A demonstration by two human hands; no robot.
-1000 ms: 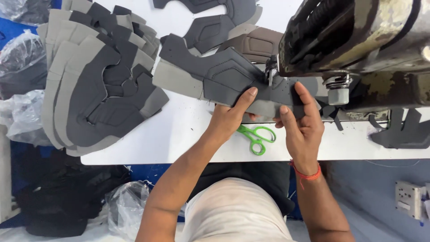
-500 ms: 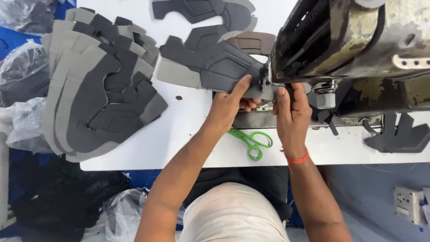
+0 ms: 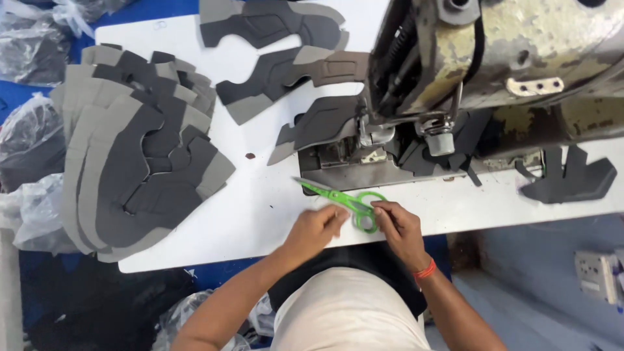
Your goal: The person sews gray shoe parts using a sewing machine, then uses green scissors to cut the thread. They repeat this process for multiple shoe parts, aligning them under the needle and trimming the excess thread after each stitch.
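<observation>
Green-handled scissors (image 3: 335, 197) lie on the white table (image 3: 260, 208) near its front edge, blades pointing left. My right hand (image 3: 398, 227) has its fingers on the scissors' handle loops. My left hand (image 3: 317, 227) is curled beside the handles and touches them. A grey and black shoe-upper piece (image 3: 318, 125) sits under the needle of the sewing machine (image 3: 494, 58), with no hand on it.
A tall fanned stack of grey and black cut pieces (image 3: 140, 175) fills the table's left side. Two sewn pieces (image 3: 286, 71) lie at the back. One dark piece (image 3: 572, 179) rests at the right. Plastic bags (image 3: 29, 136) sit off the left edge.
Both hands have left the piece at the sewing machine and pulled back to the front edge. They now rest at the green scissors.
</observation>
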